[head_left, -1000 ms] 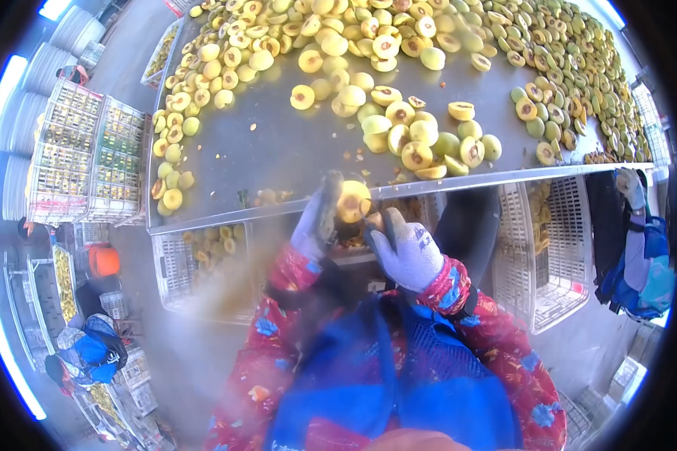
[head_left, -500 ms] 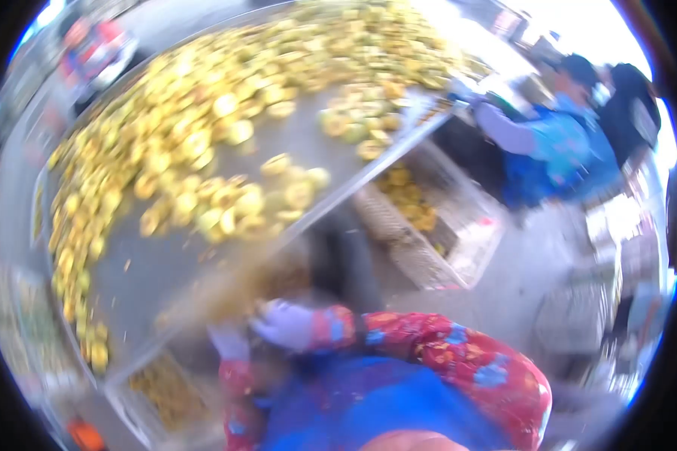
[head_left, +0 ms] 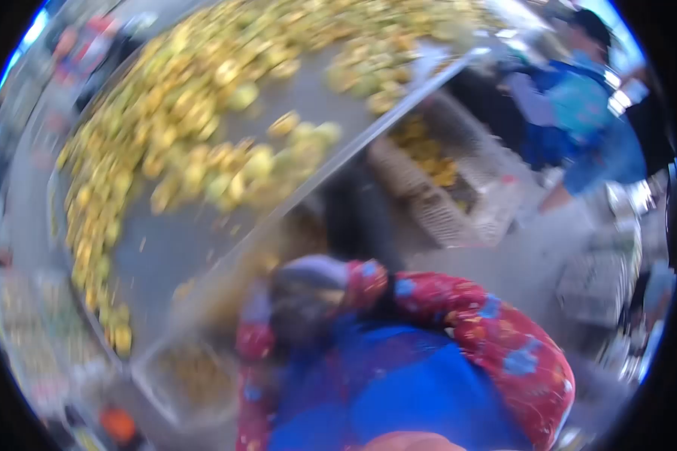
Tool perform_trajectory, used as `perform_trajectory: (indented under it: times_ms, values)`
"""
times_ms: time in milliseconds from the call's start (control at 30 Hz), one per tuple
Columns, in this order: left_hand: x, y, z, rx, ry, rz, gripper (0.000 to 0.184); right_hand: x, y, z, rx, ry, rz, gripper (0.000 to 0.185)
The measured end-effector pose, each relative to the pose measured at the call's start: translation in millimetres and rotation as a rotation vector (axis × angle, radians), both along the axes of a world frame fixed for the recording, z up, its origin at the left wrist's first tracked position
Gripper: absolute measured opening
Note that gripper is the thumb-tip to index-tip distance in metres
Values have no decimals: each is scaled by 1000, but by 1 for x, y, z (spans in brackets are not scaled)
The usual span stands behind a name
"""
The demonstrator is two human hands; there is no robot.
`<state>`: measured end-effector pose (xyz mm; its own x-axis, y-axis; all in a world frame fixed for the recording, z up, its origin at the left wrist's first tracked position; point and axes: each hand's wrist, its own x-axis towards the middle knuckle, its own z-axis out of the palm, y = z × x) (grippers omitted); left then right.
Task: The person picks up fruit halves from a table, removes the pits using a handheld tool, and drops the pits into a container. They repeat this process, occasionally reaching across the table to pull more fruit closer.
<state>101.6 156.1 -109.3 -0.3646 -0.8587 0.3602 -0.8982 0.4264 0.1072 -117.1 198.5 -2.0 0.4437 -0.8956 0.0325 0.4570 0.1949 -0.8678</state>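
My right hand, in a pale lavender glove, is bent inward beside the table's near edge. My left hand, gloved alike, is close to it on the left. Both are smeared by motion, and their fingers cannot be made out. A blurred brownish mass lies just beyond my hands, its kind unclear. In front of them is a metal table with many cut yellow-green fruit pieces heaped along its far and left sides. A smaller cluster of fruit pieces lies nearer to me.
Below the table's near corner stands a pale crate with brownish contents. Another white crate, partly filled with yellow pieces, sits on the floor at right. A person in a blue apron stands beyond it; another person is across the table.
The view has shifted, so the table, crates and people appear higher and farther right. My hands have moved up in the picture too. A forearm now shows near the right crate.
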Motion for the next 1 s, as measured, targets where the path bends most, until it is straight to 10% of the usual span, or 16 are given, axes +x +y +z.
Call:
perform_trajectory:
  times_ms: [100,167,300,467,567,767,1000]
  values:
    - [-10,6,7,166,395,-16,44,-10,-12,-21,972,-863,629,31]
    - [-22,1,15,355,588,-80,42,-6,-18,-4,1076,-740,438,34]
    - [-35,0,53,163,576,-186,30,-1,-18,12,987,-252,318,31]
    - [-41,-5,85,518,982,-215,22,-11,-21,-1,1162,-651,558,28]
    - [-45,-5,69,466,621,-32,23,-2,-22,10,1029,-209,298,31]
    - [-44,0,79,467,999,-176,30,-9,-20,-15,1162,-747,632,28]
    - [-45,-2,59,1030,1588,13,37,-5,-23,-5,1050,-366,432,27]
